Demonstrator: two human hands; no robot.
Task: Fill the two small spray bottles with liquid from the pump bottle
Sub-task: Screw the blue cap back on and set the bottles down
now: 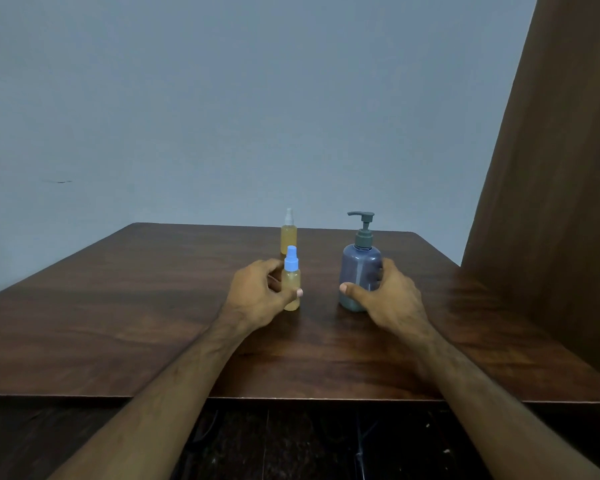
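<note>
Left hand [257,292] grips blue-capped spray bottle [291,282] — right hand [385,296] grips pump bottle [359,268].

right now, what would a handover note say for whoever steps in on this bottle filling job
Left hand grips the blue-capped spray bottle, upright on the table.
Right hand grips the pump bottle, also standing.
Clear-capped spray bottle stands untouched behind the blue-capped one.
Done: both spray bottles look filled with yellowish liquid, caps on.
Left: confirm both fill levels, then let go.
</note>
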